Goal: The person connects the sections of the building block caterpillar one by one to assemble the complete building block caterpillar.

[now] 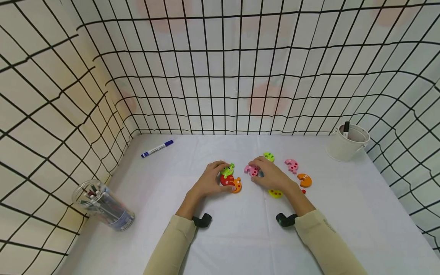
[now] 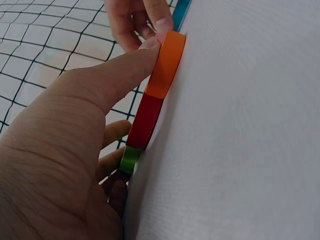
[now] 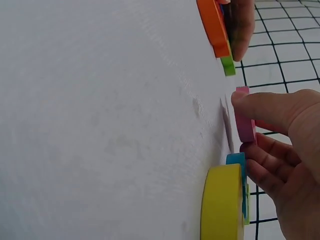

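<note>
My left hand [image 1: 209, 179] spans a joined row of caterpillar puzzle pieces lying on the table. Its thumb presses the orange piece [image 2: 169, 65] marked 3 and its fingers reach round the green head piece [image 1: 227, 170]. Between those two sits the red piece [image 2: 145, 121] marked 2. To the right, my right hand [image 1: 275, 176] pinches a pink puzzle piece [image 3: 244, 120] with red dots, held slightly above the cloth. Beside that hand are a blue piece [image 3: 236, 158], partly hidden, a yellow piece [image 1: 275, 193] and a light green piece [image 1: 269, 156].
Another pink piece [image 1: 291, 165] and an orange piece [image 1: 304, 180] lie further right. A blue marker [image 1: 157, 148] lies at back left, and a jar of pens [image 1: 111, 210] leans at left. A white bucket [image 1: 343, 147] stands at back right. Black wire mesh [image 1: 223, 76] encloses the table.
</note>
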Demonstrator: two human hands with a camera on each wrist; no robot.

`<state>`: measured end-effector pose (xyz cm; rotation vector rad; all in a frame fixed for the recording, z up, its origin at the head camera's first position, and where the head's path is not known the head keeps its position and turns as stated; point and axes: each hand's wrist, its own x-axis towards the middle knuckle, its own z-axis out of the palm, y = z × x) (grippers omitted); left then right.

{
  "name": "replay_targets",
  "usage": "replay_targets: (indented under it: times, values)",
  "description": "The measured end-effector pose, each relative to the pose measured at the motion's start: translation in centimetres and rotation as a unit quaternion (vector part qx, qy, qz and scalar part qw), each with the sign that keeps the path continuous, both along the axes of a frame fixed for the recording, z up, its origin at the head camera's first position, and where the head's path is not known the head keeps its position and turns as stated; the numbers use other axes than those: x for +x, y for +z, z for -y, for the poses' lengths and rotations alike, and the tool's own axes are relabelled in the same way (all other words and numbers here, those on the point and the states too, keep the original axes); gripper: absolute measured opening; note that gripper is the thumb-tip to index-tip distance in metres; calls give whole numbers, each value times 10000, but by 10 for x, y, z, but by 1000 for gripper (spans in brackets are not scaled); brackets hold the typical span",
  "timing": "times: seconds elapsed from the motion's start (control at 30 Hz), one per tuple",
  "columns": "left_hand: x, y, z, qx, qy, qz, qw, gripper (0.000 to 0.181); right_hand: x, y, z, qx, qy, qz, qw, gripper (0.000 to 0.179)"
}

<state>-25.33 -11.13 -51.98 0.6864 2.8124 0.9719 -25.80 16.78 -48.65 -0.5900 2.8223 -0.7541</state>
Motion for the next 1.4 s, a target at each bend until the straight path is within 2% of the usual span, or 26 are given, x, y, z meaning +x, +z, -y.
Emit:
replay_targets:
  times: [0.3, 0.7, 0.97, 1.13, 1.4]
  values:
    - [1, 0, 0, 98, -31, -49, 9999, 84, 9, 6, 2, -373, 14, -128, 9992, 55]
    - [2, 1, 1, 132, -48, -74, 9999, 85, 18, 3, 16, -982, 467, -137, 9940, 42]
    - [3, 1, 0, 232, -46, -65, 9997, 83, 18, -1, 26, -695, 425, -87, 9966, 39]
    - [3, 2, -1, 136, -79, -77, 9998, 84, 19, 0, 26, -531, 451, -75, 9975, 41]
    - [2, 2, 0, 76, -62, -114, 9999, 83, 18, -3, 25, -536, 615, -110, 9966, 40]
